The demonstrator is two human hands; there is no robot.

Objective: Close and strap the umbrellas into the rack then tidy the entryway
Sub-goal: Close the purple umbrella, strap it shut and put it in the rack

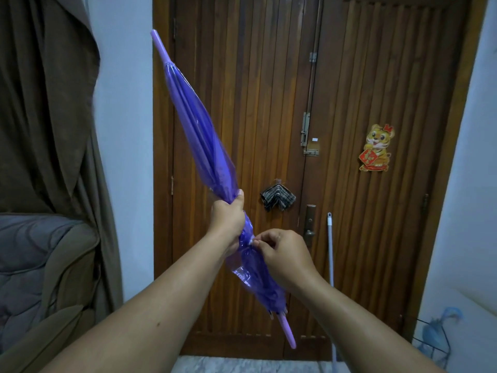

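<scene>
A closed purple see-through umbrella (pixel 200 135) slants in front of me, its pale tip at the upper left and its handle end at the lower right. My left hand (pixel 227 218) is wrapped around the gathered canopy near its middle. Just below it, my right hand (pixel 282 254) pinches the small strap at the canopy's waist with fingertips. A wire rack (pixel 437 343) stands at the lower right by the wall, with a light blue umbrella (pixel 441 327) in it.
A wooden double door (pixel 349 103) fills the view ahead, with a folded checked cloth (pixel 277 199) hanging near its handle and a tiger sticker (pixel 376 148). A white pole (pixel 330 251) leans by the door. A grey armchair (pixel 40 265) and brown curtain (pixel 48 103) are left.
</scene>
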